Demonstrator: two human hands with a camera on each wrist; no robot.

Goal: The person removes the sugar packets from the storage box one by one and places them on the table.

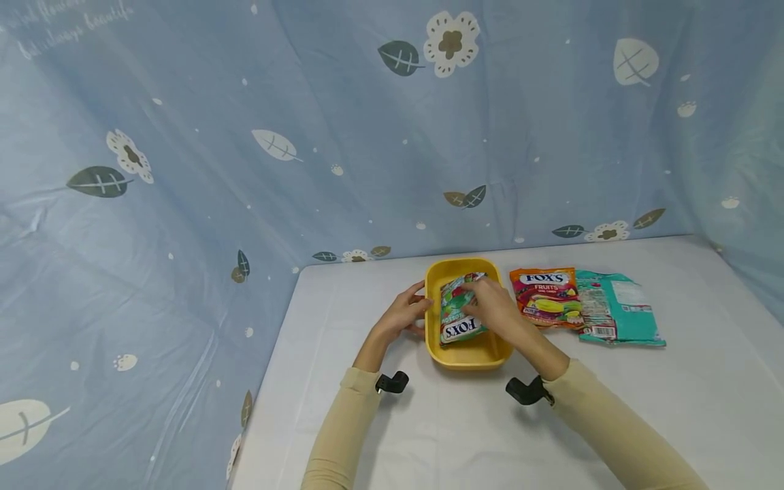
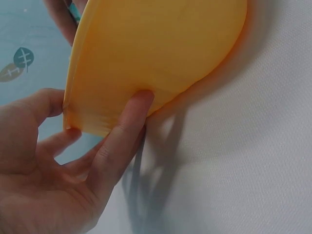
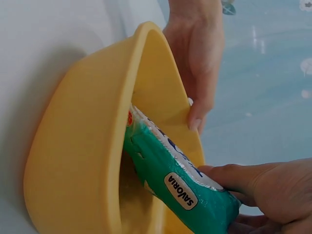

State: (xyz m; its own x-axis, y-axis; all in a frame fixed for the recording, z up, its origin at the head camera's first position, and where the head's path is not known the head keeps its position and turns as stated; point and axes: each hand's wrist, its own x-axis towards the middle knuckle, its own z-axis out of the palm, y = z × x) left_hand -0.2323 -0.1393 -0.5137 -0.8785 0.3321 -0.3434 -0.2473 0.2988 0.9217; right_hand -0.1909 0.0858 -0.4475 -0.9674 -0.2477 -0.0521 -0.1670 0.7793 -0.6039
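A yellow plastic tub stands on the table. My left hand holds its left side, thumb at the rim and fingers against the outer wall; the left wrist view shows this tub wall close up. Inside the tub, a green Fox's candy bag lies tilted. My right hand reaches over the tub and pinches this bag near its upper end. In the right wrist view, the thumb presses the bag from one side, and the other fingertips are partly hidden behind it.
Right of the tub lies an orange Fox's Fruits candy bag, touching or overlapping a teal bag with its back side up. A white cloth covers the table. Behind and to the left hangs a blue patterned curtain.
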